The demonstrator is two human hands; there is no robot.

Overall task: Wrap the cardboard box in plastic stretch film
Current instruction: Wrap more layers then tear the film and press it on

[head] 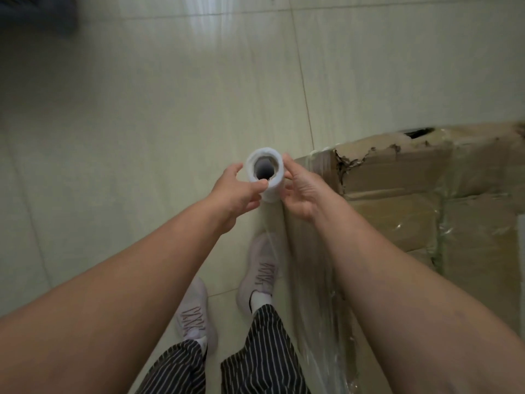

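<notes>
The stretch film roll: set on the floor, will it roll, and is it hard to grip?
The stretch film roll is a round tube, so on the smooth tiled floor it would probably roll. The left hand and right hand both hold it, so it may be slippery or weighty. Its film looks floppy.

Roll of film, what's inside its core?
The roll has a hollow, dark core with nothing visible in it. The left hand has its thumb at the near rim. The core's lower end is lost in shadow, so anything deeper can't be seen.
</notes>
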